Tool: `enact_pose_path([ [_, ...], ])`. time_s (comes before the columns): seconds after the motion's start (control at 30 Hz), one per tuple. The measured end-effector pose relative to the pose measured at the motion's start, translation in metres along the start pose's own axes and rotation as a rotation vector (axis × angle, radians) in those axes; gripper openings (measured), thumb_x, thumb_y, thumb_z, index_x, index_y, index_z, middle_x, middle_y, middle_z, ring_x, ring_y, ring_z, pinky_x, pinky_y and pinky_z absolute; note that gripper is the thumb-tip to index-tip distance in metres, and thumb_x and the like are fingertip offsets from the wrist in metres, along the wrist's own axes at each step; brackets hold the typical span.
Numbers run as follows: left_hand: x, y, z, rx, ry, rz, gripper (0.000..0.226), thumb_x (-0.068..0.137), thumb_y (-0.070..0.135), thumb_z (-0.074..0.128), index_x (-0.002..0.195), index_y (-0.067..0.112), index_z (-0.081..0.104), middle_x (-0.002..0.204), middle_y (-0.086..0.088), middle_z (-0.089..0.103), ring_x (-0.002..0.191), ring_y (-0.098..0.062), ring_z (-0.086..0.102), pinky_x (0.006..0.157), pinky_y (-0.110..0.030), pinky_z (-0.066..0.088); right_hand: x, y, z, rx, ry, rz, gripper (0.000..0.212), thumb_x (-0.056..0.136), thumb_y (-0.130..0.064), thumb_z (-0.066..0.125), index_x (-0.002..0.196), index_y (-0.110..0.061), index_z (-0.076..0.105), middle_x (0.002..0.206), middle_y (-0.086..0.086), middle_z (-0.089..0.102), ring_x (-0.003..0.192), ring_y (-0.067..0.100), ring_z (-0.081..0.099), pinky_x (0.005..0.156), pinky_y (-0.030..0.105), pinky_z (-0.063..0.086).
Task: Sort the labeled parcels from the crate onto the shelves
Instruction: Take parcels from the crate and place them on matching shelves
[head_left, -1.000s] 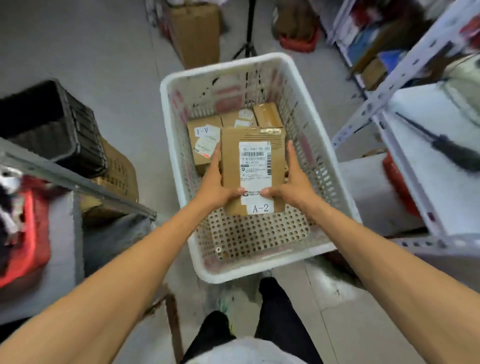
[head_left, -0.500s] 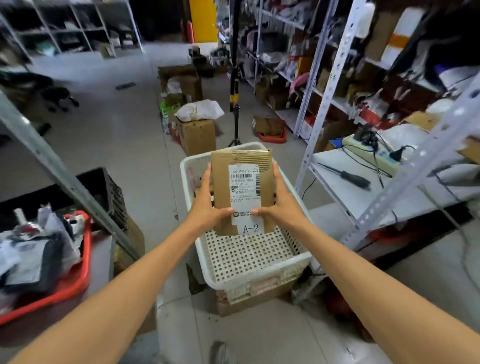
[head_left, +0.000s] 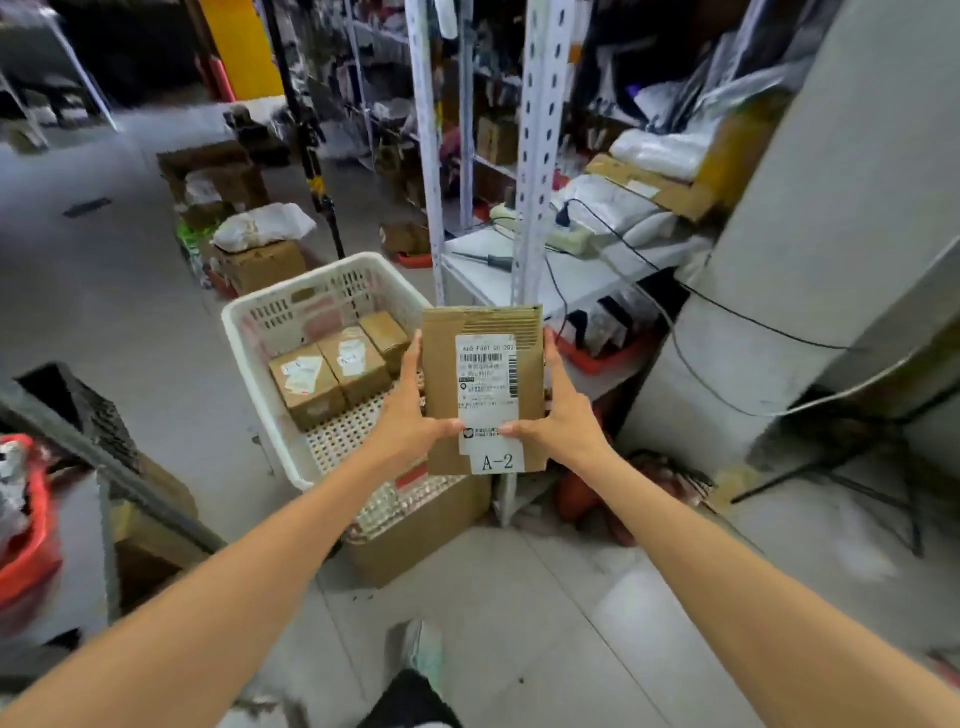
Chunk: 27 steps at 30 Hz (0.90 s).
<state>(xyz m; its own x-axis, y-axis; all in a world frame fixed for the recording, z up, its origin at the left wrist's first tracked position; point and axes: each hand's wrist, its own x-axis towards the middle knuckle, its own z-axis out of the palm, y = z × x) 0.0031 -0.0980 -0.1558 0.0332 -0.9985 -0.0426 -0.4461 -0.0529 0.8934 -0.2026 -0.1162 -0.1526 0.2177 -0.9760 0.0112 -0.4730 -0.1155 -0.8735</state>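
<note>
A flat brown cardboard parcel (head_left: 441, 364) with a white shipping label marked A-2 is held upright in front of me. My left hand (head_left: 408, 415) grips its left edge and my right hand (head_left: 563, 421) grips its right edge, thumbs on the label. Behind and left of it stands the white perforated crate (head_left: 249, 332), resting on a cardboard box. Three small labeled brown parcels (head_left: 337, 369) lie in the crate's far half. A white metal shelf (head_left: 483, 275) with perforated uprights stands just right of the crate.
A screwdriver (head_left: 475, 257), cables and bags lie on the white shelf. A large grey pillar (head_left: 810, 234) rises at right. A black crate (head_left: 78, 410) and a red tray (head_left: 31, 551) sit at left. Cardboard boxes (head_left: 260, 265) stand on the floor beyond the crate.
Both hands lifted the A-2 parcel out of the crate and carried it to the right of it. The view rose and swung right toward the white shelf.
</note>
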Motion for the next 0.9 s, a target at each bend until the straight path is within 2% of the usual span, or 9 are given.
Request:
enact_pose_path([
  [0.07, 0.006, 0.018, 0.036, 0.016, -0.052, 0.034, 0.122, 0.073, 0.012, 0.082, 0.146, 0.051, -0.007, 0.144, 0.000, 0.045, 0.119, -0.011, 0.048, 0.094, -0.034, 0.047, -0.018, 0.017, -0.033, -0.001, 0.084, 0.027, 0.127, 0.068, -0.017, 0.086, 0.152, -0.040, -0.006, 0.137, -0.013, 0.050, 0.122, 0.007, 0.047, 0.100, 0.025, 0.040],
  [0.13, 0.016, 0.040, 0.074, 0.015, -0.122, 0.068, 0.121, 0.073, 0.011, 0.082, 0.148, 0.049, -0.006, 0.139, -0.004, 0.050, 0.116, -0.016, 0.053, 0.092, -0.036, 0.051, -0.033, 0.033, -0.068, -0.020, 0.167, 0.072, 0.127, 0.068, -0.019, 0.086, 0.150, -0.044, -0.007, 0.138, -0.010, 0.052, 0.122, 0.009, 0.049, 0.101, 0.029, 0.040],
  [0.27, 0.042, 0.090, 0.153, -0.023, -0.258, 0.208, 0.117, 0.072, 0.010, 0.082, 0.151, 0.039, 0.000, 0.140, 0.003, 0.041, 0.113, -0.013, 0.046, 0.080, -0.016, 0.045, -0.063, 0.064, -0.142, -0.003, 0.355, 0.159, 0.126, 0.067, -0.020, 0.087, 0.149, -0.050, -0.004, 0.120, -0.021, 0.055, 0.113, 0.004, 0.051, 0.099, 0.029, 0.042],
  [0.4, 0.063, 0.146, 0.234, -0.059, -0.422, 0.312, 0.102, 0.081, 0.021, 0.075, 0.151, 0.038, 0.003, 0.124, 0.016, 0.041, 0.115, -0.004, 0.045, 0.097, -0.026, 0.041, -0.093, 0.092, -0.215, -0.002, 0.539, 0.238, 0.128, 0.063, -0.017, 0.089, 0.149, -0.050, 0.000, 0.112, -0.014, 0.064, 0.105, 0.009, 0.062, 0.093, 0.039, 0.053],
  [0.5, 0.074, 0.186, 0.294, -0.107, -0.547, 0.362, 0.104, 0.080, 0.017, 0.076, 0.150, 0.040, 0.002, 0.120, 0.009, 0.050, 0.093, 0.008, 0.053, 0.078, -0.006, 0.044, -0.115, 0.105, -0.262, -0.006, 0.679, 0.300, 0.131, 0.061, -0.016, 0.090, 0.151, -0.044, -0.001, 0.119, -0.006, 0.064, 0.108, 0.011, 0.062, 0.094, 0.041, 0.053],
  [0.53, 0.077, 0.201, 0.316, -0.132, -0.607, 0.381, 0.106, 0.080, 0.015, 0.077, 0.149, 0.043, 0.001, 0.121, 0.006, 0.053, 0.091, 0.006, 0.055, 0.074, -0.005, 0.046, -0.124, 0.109, -0.280, -0.014, 0.730, 0.327, 0.131, 0.060, -0.017, 0.090, 0.151, -0.043, 0.000, 0.121, -0.005, 0.063, 0.110, 0.013, 0.061, 0.095, 0.042, 0.053],
  [0.67, 0.086, 0.253, 0.391, -0.148, -0.850, 0.437, 0.110, 0.077, 0.022, 0.079, 0.149, 0.046, -0.002, 0.121, 0.009, 0.056, 0.110, -0.015, 0.056, 0.087, -0.033, 0.052, -0.157, 0.122, -0.337, -0.047, 0.926, 0.431, 0.128, 0.058, -0.024, 0.091, 0.151, -0.045, 0.005, 0.126, -0.007, 0.059, 0.114, 0.014, 0.058, 0.096, 0.042, 0.052],
  [0.77, 0.090, 0.285, 0.443, -0.130, -0.990, 0.432, 0.113, 0.073, 0.028, 0.082, 0.151, 0.036, 0.002, 0.134, -0.009, 0.053, 0.122, -0.027, 0.053, 0.100, -0.049, 0.046, -0.178, 0.135, -0.366, -0.068, 1.065, 0.509, 0.128, 0.059, -0.026, 0.090, 0.150, -0.047, 0.002, 0.135, -0.004, 0.054, 0.120, 0.016, 0.053, 0.098, 0.043, 0.048],
  [0.9, 0.095, 0.307, 0.507, -0.098, -1.146, 0.521, 0.091, 0.071, 0.031, 0.082, 0.145, 0.025, 0.029, 0.122, 0.002, 0.058, 0.112, -0.015, 0.056, 0.085, -0.029, 0.052, -0.195, 0.158, -0.387, -0.021, 1.208, 0.582, 0.126, 0.060, -0.027, 0.089, 0.146, -0.055, 0.001, 0.117, -0.031, 0.045, 0.117, 0.001, 0.043, 0.096, 0.034, 0.040],
])
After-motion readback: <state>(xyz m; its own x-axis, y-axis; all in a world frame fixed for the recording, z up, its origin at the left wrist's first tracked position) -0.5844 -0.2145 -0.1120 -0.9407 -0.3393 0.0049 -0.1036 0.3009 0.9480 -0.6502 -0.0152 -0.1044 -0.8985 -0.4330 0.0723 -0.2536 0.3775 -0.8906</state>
